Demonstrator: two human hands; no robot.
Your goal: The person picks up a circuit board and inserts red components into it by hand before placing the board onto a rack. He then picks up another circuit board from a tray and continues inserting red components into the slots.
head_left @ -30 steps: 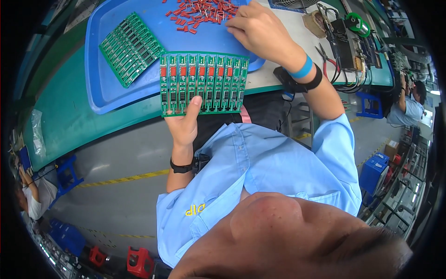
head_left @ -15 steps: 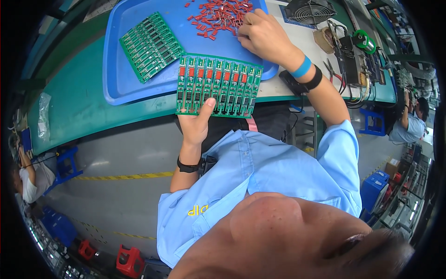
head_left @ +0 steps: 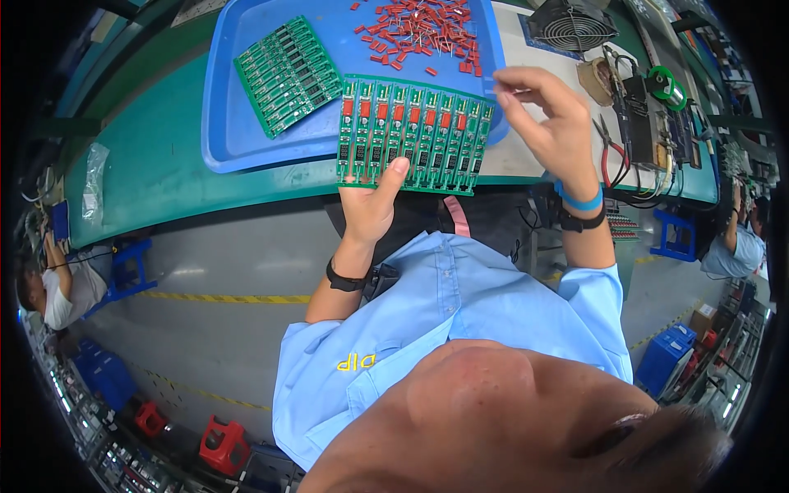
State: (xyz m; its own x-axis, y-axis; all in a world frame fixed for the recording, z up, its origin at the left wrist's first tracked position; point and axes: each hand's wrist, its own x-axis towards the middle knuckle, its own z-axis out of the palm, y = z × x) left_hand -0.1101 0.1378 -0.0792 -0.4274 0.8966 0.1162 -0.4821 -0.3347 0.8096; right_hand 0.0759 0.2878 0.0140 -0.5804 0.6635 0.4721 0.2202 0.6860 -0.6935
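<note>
My left hand grips the lower edge of a green circuit board panel, its thumb lying on the front. The panel is tilted toward me and split into narrow strips; most carry a red rectangular component near the top and a black part lower down. My right hand is raised just beyond the panel's right end, thumb and forefinger drawn close together. Whatever lies between those fingertips is too small to make out. Behind the panel, a heap of loose red components with wire leads lies in a blue tray.
A second green panel rests in the tray's left part. To the right are red-handled pliers, a green solder spool and a fan. A clear plastic bag lies on the green bench at left. Other people sit at both sides.
My right hand has come away from the red heap, moving right and toward me, to the panel's right end. The left hand keeps its hold on the panel. The whole view has shifted slightly.
</note>
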